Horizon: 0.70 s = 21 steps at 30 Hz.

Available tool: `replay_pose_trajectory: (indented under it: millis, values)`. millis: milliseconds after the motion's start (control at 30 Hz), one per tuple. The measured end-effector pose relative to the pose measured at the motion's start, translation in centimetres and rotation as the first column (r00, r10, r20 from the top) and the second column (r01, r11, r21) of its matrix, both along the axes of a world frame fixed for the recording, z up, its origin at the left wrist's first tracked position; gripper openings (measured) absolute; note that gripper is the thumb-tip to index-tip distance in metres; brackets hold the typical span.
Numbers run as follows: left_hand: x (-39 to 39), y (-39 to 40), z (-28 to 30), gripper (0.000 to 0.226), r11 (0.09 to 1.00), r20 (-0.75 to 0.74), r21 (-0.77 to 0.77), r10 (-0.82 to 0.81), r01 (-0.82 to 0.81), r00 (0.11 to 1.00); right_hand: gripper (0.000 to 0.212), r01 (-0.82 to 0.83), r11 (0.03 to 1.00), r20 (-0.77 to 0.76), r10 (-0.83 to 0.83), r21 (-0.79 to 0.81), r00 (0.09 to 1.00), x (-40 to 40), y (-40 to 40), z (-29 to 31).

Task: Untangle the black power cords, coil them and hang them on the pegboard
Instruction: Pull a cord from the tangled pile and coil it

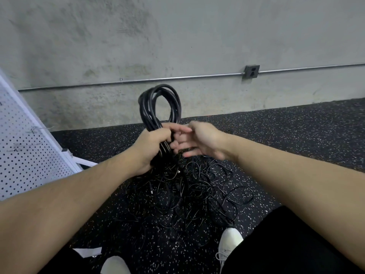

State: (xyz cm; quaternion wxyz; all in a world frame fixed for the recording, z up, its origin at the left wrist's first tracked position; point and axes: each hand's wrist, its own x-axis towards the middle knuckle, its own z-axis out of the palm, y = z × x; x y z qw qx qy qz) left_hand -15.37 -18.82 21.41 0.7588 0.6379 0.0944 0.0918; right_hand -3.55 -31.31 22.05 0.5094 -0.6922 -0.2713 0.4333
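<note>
My left hand [153, 148] grips a coiled black power cord [148, 107] by its lower part, and the loop stands upright above my fist. My right hand [197, 141] is just to the right of the coil, its fingers spread and relaxed next to the left hand's fingers; whether they touch the cord I cannot tell. Under both hands a tangled heap of thin black cords [189, 192] lies spread over the speckled floor. The white pegboard [21, 151] stands at the left edge, leaning, with metal hooks [34, 129] on it.
A concrete wall [177, 40] rises behind, with a metal conduit [158, 79] and a grey outlet box [251, 71]. My white shoes [230, 244] and black trousers are at the bottom. The pegboard's white foot [83, 161] juts out onto the black rubber floor.
</note>
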Motion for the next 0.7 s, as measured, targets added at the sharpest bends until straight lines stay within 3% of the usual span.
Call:
replay_pose_trajectory:
  millis: [100, 167, 267, 400, 533, 700]
  values:
    - [0.2, 0.3, 0.6, 0.041, 0.985, 0.056, -0.155, 0.090, -0.080, 0.994, 0.062, -0.312, 0.915, 0.224, 0.370, -0.258, 0.902, -1.0, -0.4, -0.5]
    - [0.4, 0.4, 0.9, 0.041, 0.970, 0.059, -0.208, 0.142, -0.127, 0.988, 0.051, -0.403, 0.854, 0.273, 0.494, -0.328, 0.826, -1.8, -0.3, -0.6]
    - [0.3, 0.6, 1.5, 0.036, 0.971, 0.061, -0.182, 0.168, -0.155, 0.984, 0.010, -0.418, 0.854, 0.300, 0.505, -0.310, 0.809, -1.9, 0.0, -0.8]
    - [0.3, 1.2, 2.4, 0.029, 0.967, 0.095, -0.159, 0.213, -0.196, 0.972, 0.026, -0.383, 0.840, 0.363, 0.518, -0.384, 0.774, -0.5, -0.8, -1.2]
    - [-0.1, 3.3, 1.8, 0.028, 0.947, 0.067, -0.071, 0.317, -0.312, 0.946, 0.033, -0.373, 0.727, 0.291, 0.609, -0.577, 0.738, 1.2, -2.5, -2.0]
    - [-1.2, 5.2, 0.1, 0.027, 0.909, -0.050, 0.236, 0.364, -0.343, 0.930, 0.024, -0.281, 0.866, 0.365, 0.440, -0.414, 0.820, 2.9, -3.9, -1.2]
